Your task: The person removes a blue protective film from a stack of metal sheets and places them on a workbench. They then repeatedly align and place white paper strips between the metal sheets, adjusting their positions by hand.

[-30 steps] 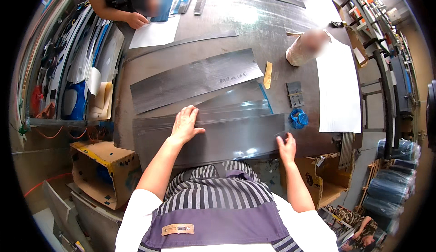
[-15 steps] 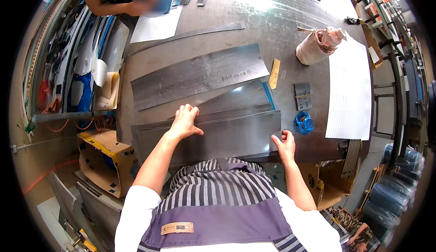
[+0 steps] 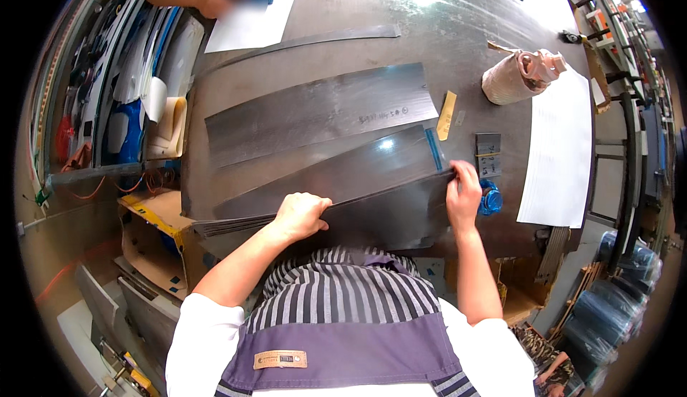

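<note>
A stack of thin dark grey metal sheets [image 3: 386,211] lies at a slant across the near table edge, in front of my apron. My left hand [image 3: 302,216] is closed over the stack's far long edge, knuckles up. At the right end, my right hand [image 3: 464,191] pinches the far corner between thumb and fingers. Just beyond lies a shiny sheet [image 3: 336,164] with a blue strip [image 3: 434,149] at its right end; the stack hides part of it. Farther off is a broad metal sheet [image 3: 315,114] with handwriting on it.
Right of the sheets lie a yellow tag [image 3: 446,116], a banded bundle of small dark plates [image 3: 488,155] and a blue plastic-wrapped item [image 3: 490,198]. A pink-wrapped bottle [image 3: 512,79] stands near white paper sheets [image 3: 554,157]. Another person's hand [image 3: 213,2] is at far left.
The stack's right end has swung away from me and its left end nearer, so it slants. My right hand moved farther away; my left hand came slightly nearer and closed on the edge.
</note>
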Available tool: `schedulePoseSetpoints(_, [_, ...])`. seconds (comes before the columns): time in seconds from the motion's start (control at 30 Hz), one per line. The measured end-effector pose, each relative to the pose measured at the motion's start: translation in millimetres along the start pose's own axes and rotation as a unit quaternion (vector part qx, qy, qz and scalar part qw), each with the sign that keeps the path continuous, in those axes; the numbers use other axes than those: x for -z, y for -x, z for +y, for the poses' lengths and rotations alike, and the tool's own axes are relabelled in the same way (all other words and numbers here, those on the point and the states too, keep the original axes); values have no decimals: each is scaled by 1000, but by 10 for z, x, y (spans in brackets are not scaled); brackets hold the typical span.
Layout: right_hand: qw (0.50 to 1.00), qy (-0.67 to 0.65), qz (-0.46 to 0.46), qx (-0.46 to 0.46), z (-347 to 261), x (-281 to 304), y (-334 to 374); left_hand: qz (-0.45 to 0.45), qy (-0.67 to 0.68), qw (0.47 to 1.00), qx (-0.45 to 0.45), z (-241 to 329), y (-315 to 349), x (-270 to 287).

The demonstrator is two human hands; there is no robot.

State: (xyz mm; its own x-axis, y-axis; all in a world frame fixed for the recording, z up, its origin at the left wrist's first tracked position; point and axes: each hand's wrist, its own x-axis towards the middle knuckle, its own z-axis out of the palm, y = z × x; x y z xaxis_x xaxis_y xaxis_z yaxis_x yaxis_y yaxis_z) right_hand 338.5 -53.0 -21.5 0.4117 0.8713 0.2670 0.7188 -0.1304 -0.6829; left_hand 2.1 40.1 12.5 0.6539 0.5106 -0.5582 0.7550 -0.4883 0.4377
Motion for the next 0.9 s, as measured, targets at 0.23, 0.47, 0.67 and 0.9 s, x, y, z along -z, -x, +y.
schedulePoseSetpoints(0.23, [926,22,-290,241,-699,-645,-900,99,50,994,22,23,160,-173])
schedulePoseSetpoints(0.47, [835,164,-412,327,-494,-1265,-850,108,35,993,35,75,58,-192])
schedulePoseSetpoints(0.67, [858,124,-382,321,-583,-1094,-876,82,62,993,62,71,72,-182])
schedulePoseSetpoints(0.9, [780,1,-625,41,-478,-622,-743,273,-23,961,-32,267,222,64])
